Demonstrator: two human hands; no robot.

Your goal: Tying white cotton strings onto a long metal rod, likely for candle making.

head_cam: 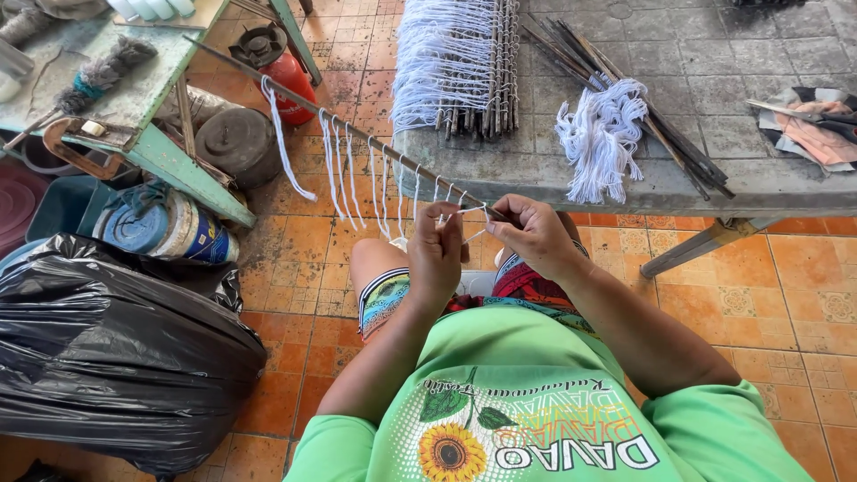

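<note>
Your left hand (pixel 435 254) pinches a white string (pixel 464 211) while your right hand (pixel 536 234) clamps the thin stick (pixel 357 134), which slants to ten o'clock so knotted loops hang free.

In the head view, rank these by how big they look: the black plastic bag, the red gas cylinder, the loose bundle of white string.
1. black plastic bag, though it lies nearest the camera
2. loose bundle of white string
3. red gas cylinder, partly hidden; close to the bundle, unsure

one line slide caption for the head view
Both hands tie white string onto a thin stick.
</note>
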